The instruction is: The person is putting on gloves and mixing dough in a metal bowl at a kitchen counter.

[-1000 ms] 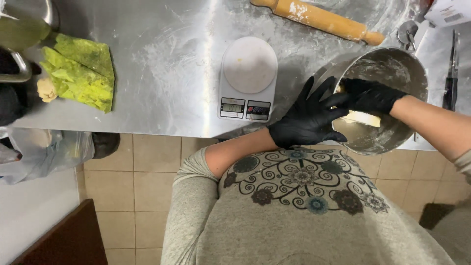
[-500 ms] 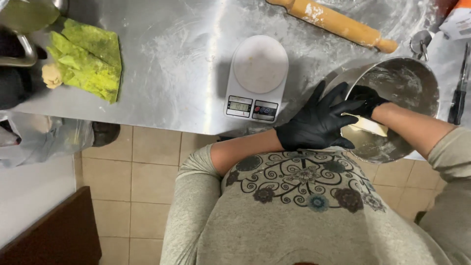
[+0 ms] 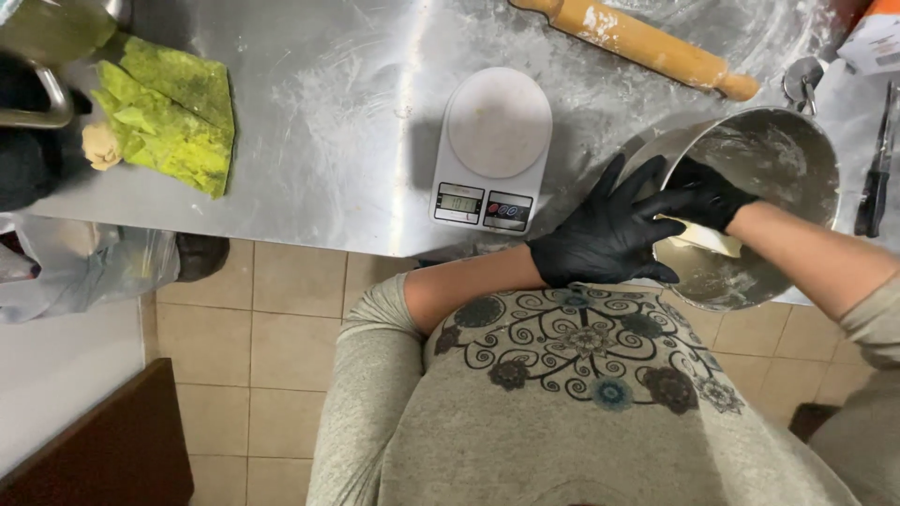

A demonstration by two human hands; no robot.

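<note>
Both my hands wear black gloves. My left hand (image 3: 605, 234) lies spread against the near left rim of a floured metal bowl (image 3: 787, 159) at the table's front right edge, steadying it. My right hand (image 3: 705, 192) reaches down inside the bowl and presses on a pale lump of dough (image 3: 705, 241) at its bottom. The fingers curl over the dough; whether they grip it is unclear.
A white digital kitchen scale (image 3: 494, 150) stands left of the bowl. A wooden rolling pin (image 3: 637, 42) lies at the back. A yellow-green cloth (image 3: 173, 122) sits far left beside dark pots. The steel table (image 3: 328, 112) is dusted with flour. A knife (image 3: 877, 169) lies at the right.
My right hand has gone deeper into the bowl onto the dough. My left hand has stayed on the rim. The view has shifted slightly.
</note>
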